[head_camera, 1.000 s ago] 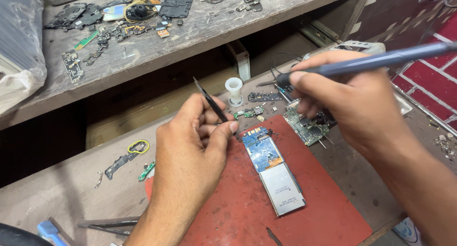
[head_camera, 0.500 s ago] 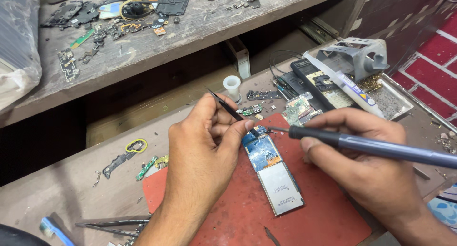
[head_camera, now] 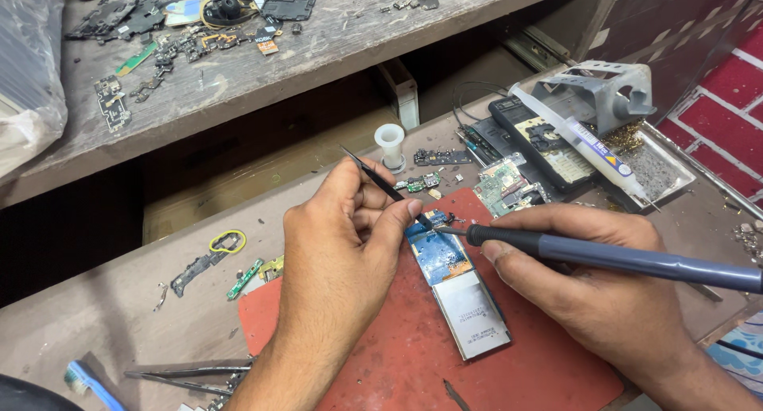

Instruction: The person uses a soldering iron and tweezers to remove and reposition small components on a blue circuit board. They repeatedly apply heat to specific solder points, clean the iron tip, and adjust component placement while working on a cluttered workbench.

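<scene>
Head view:
Left hand: fingers pinched on black tweezers, tips at the phone board's top edge.
Right hand: closed around the soldering iron, tip touching the same spot.
Board: lies on the red mat.
Technique: best to brace both wrists and keep contact brief.

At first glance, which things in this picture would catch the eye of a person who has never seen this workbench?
In the middle, the left hand pinches black tweezers and the right hand holds a blue soldering iron, both tips meeting on an opened phone board lying on a red mat. Behind, a wooden shelf carries scattered phone parts, and a metal iron stand sits at the right.
</scene>
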